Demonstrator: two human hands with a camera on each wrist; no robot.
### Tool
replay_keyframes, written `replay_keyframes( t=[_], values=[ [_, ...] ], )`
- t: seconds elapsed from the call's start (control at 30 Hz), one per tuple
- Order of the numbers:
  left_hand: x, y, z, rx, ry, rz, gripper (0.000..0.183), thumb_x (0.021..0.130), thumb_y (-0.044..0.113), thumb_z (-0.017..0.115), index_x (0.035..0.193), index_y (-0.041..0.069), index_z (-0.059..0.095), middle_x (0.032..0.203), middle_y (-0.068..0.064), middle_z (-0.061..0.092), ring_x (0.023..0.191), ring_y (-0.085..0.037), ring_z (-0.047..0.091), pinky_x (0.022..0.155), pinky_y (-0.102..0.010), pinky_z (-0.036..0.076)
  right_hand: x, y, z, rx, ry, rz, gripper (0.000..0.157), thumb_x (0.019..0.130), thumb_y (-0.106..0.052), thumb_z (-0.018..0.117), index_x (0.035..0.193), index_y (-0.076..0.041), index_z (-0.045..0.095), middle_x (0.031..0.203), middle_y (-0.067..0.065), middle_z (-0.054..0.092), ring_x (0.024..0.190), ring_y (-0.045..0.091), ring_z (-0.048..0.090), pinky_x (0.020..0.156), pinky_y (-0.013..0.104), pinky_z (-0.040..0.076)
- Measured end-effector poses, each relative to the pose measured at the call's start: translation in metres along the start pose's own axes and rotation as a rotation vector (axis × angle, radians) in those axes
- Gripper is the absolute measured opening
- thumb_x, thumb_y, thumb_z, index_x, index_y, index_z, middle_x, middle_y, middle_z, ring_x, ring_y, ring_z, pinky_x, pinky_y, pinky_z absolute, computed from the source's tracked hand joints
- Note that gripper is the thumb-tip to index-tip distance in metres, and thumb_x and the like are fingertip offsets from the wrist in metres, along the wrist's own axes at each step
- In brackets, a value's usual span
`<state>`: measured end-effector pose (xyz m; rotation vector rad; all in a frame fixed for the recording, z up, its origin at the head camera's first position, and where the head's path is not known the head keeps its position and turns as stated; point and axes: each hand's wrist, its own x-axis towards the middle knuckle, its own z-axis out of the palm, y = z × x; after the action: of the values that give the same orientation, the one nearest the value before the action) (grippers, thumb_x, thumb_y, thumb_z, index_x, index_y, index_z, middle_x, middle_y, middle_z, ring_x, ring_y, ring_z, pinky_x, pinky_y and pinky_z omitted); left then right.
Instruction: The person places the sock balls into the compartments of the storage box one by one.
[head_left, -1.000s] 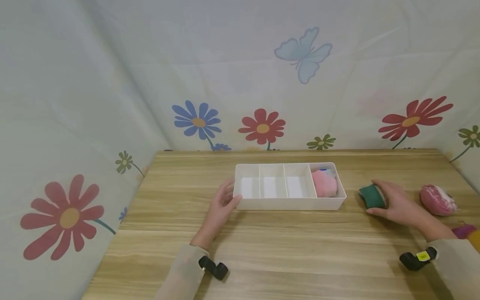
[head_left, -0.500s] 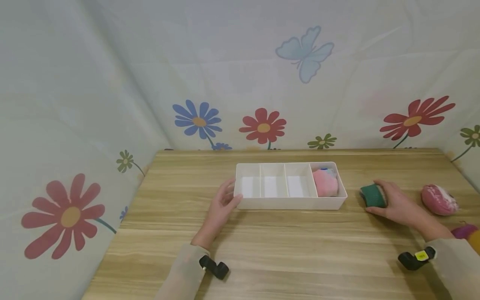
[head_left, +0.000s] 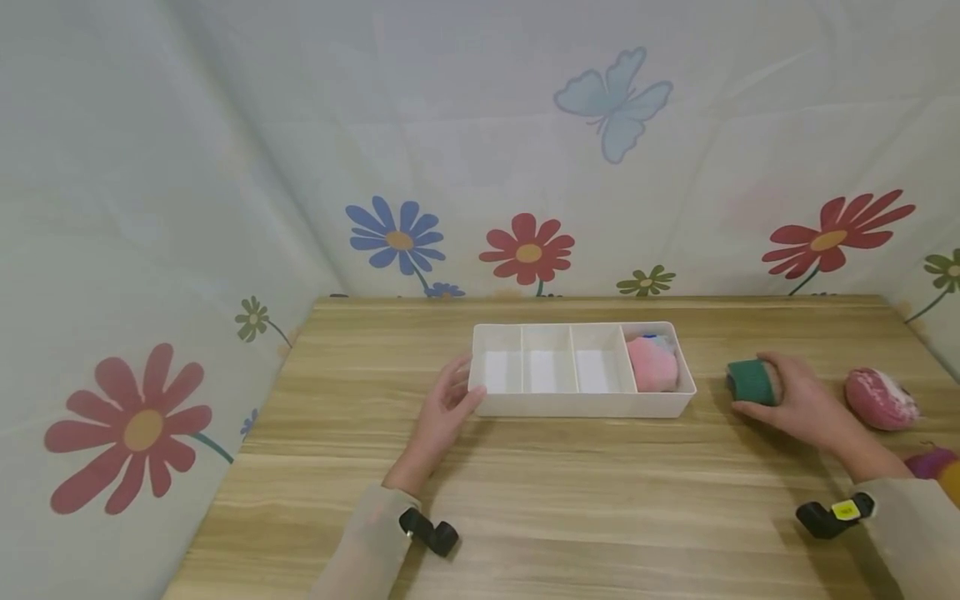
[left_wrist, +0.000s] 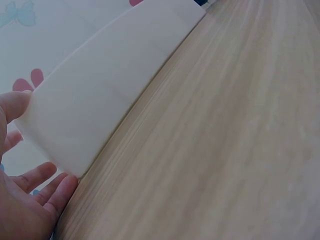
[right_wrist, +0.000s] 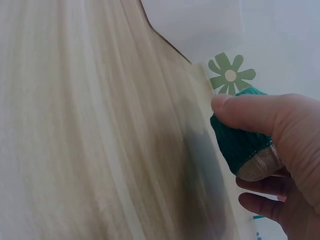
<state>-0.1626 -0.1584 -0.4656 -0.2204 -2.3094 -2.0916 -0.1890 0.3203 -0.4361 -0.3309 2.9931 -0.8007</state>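
Observation:
My left hand (head_left: 442, 410) rests against the left end of a long white divided box (head_left: 585, 406), its thumb at the front corner and its fingertips along the end wall. In the left wrist view those fingers (left_wrist: 62, 192) look relaxed and spread at the box's lower edge. My right hand (head_left: 806, 408) holds a rolled green sock (head_left: 750, 382) with a beige part, right of the box. The right wrist view shows the thumb over the sock (right_wrist: 240, 145) and a shadow on the table beneath it. A pink bundle (head_left: 652, 364) fills the box's rightmost compartment.
A pink and white bundle (head_left: 881, 400) lies on the wooden table (head_left: 585, 500) to the right of my right hand. Nearer, a purple bundle (head_left: 928, 461) and an orange one (head_left: 951, 479) sit at the view's edge. A flower-printed cloth (head_left: 450, 125) hangs behind the table.
My right hand has shifted slightly up in the view, with the green sock tilting a little in its grip. The left hand stays at the box's end.

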Motion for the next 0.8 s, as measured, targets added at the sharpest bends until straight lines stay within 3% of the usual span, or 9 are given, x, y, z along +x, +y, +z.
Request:
replay_keyframes(
  t=[0.33,0.57,0.8],
  values=[
    [-0.003,0.001,-0.001,0.014,-0.006,-0.012,0.061,0.089,0.034,0.062,0.142,0.02,0.036,0.133,-0.016,0.045,0.118,-0.029,0.048,0.093,-0.047,0.041,-0.001,-0.008,-0.002,0.007,0.059,0.002,0.091,0.076,-0.039,0.076,0.133,0.012,0.027,0.12,0.038,0.033,0.101,0.051,0.038,0.078,0.069,0.035],
    [-0.007,0.023,0.0,0.011,-0.051,-0.039,0.058,0.094,0.019,0.057,0.145,0.011,0.029,0.137,-0.024,0.039,0.121,-0.035,0.044,0.095,-0.047,0.039,-0.001,-0.013,-0.006,0.012,0.083,-0.015,0.089,0.076,-0.037,0.077,0.133,0.011,0.029,0.121,0.037,0.034,0.101,0.05,0.038,0.076,0.068,0.037],
    [-0.001,0.003,0.0,0.011,-0.004,-0.008,0.059,0.091,0.027,0.061,0.143,0.018,0.035,0.134,-0.017,0.045,0.118,-0.031,0.047,0.094,-0.047,0.04,0.002,-0.021,-0.009,0.009,0.086,-0.028,0.088,0.076,-0.037,0.077,0.134,0.01,0.029,0.122,0.036,0.035,0.101,0.05,0.038,0.077,0.068,0.037]
  ],
)
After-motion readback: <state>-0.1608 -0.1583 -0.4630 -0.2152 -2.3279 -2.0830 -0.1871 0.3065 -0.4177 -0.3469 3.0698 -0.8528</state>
